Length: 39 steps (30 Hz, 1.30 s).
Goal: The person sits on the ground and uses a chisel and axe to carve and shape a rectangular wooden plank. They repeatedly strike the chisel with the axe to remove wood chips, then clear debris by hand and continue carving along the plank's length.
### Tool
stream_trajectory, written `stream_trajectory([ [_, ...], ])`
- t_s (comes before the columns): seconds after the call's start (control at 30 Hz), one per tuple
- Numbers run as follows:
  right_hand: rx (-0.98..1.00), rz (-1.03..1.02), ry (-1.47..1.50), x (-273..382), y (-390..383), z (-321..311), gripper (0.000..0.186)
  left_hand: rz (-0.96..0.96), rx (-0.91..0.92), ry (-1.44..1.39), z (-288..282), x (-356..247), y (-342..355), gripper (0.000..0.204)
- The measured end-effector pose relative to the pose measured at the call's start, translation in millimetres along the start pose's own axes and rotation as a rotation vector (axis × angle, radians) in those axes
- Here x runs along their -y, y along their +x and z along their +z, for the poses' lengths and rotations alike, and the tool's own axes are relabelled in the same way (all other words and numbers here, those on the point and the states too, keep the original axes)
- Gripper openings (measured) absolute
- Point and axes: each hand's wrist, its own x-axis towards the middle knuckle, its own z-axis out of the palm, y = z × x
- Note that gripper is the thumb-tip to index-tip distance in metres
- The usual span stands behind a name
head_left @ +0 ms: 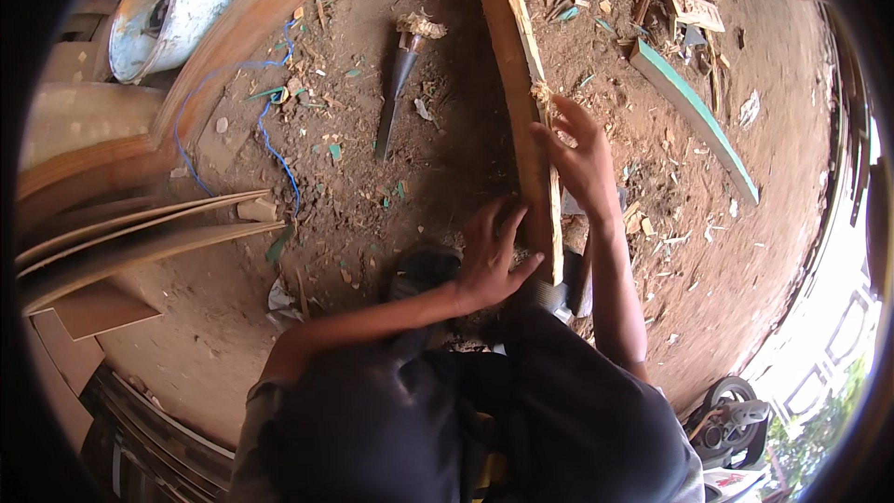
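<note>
A long brown wooden board (511,65) runs from the top of the head view down to my feet, its right edge pale, rough and splintered. Beside that edge is my right hand (582,156), fingers bent and thumb apart, close to a frayed curl of wood (541,91). Whether its fingertips touch the wood I cannot tell. My left hand (494,256) is at the board's left side near its lower end, fingers spread and holding nothing. On the dirt to the left lies a chisel (400,79) with a dark metal blade and a frayed, mushroomed wooden handle end.
A paint-stained white bucket (191,19) lies tipped at upper left, behind a curved wooden piece (237,33). Blue string (270,135) and thin boards (149,242) are below. To the right, a green-edged wood strip (698,121) rests among wood chips. A wheel (731,410) shows at lower right.
</note>
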Motion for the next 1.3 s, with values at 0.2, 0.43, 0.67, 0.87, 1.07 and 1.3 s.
stream_trajectory([
  [0.2,-0.149,0.206,-0.068,-7,-18,1,0.048,0.024,0.021,-0.041,-13,7,7,0.063],
  [0.43,-0.203,0.161,-0.253,-27,-10,-11,0.045,-0.329,-0.576,0.132,-173,72,54,0.014],
  [0.67,-0.054,0.364,-0.296,-29,3,-21,0.057,-0.692,-0.466,0.702,-267,154,56,0.033],
  [0.87,0.144,0.494,-0.154,-15,-9,-15,0.057,-0.536,-0.561,0.648,-271,179,56,0.018],
  [1.07,0.041,0.357,-0.172,-17,-36,12,0.054,-0.621,-0.486,0.673,-272,170,47,0.018],
  [1.3,0.239,0.303,-0.355,-11,-75,-18,0.038,-0.588,-0.571,0.431,-276,181,44,0.023],
])
